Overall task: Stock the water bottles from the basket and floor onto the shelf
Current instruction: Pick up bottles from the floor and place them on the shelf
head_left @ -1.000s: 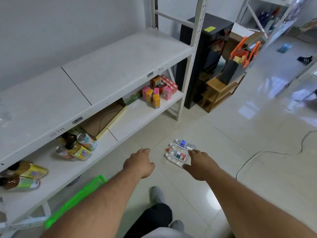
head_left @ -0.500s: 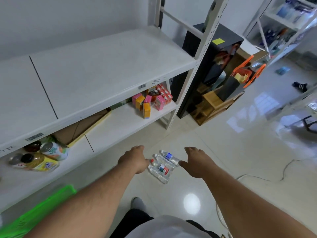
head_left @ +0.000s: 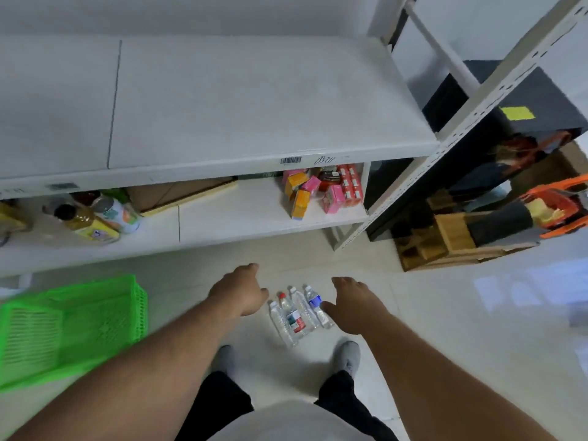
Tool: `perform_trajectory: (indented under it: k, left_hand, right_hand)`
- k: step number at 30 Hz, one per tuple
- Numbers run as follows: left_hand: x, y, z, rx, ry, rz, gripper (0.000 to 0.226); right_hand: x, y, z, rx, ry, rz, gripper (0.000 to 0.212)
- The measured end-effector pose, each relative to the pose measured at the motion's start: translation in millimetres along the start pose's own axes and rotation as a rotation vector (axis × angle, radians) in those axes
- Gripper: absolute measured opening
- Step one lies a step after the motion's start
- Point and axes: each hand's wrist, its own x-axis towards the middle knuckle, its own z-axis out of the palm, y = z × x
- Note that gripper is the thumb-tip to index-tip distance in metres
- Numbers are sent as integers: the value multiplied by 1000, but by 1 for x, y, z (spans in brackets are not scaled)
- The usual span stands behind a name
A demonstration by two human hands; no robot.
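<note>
Overhead, the white shelf (head_left: 241, 100) fills most of the view, its broad top board bare, a barcode sticker on its front edge. On the lower board, bottled drinks (head_left: 92, 218) lie at the left end, a flat cardboard piece (head_left: 178, 192) sits near the middle, and small pink and orange cartons (head_left: 321, 192) crowd the right end by the upright post. A black cabinet (head_left: 515, 122) stands past the shelf's right end, with wooden crates (head_left: 445, 240) at its foot. On the tiled floor (head_left: 461, 313), a green basket (head_left: 70, 326) rests to the left, below the shelf's front edge. Both forearms reach down — the left hand (head_left: 238, 291) and right hand (head_left: 353, 308) are apart, fingers loosely extended, holding nothing. Between them, four water bottles (head_left: 297, 316) lie side by side on the floor, caps toward the shelf; the right hand's thumb is just beside the blue-labelled one — whether it touches is unclear.
</note>
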Motion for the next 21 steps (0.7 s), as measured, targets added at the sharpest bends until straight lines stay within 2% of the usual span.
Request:
perform_trajectory:
  k: [5, 9, 14, 21]
  left_hand:
    - [12, 15, 62, -132, -18, -195, 79]
    - [47, 12, 130, -286, -74, -315, 77]
    - [128, -13, 233, -426, -112, -418, 72]
    - [296, -77, 406, -605, -67, -483, 70]
  right_hand:
    - [49, 43, 9, -28, -132, -126, 61]
    - [106, 71, 47, 0, -249, -130, 53]
    - [206, 88, 139, 10, -349, -106, 56]
    - [378, 100, 326, 60, -374, -79, 45]
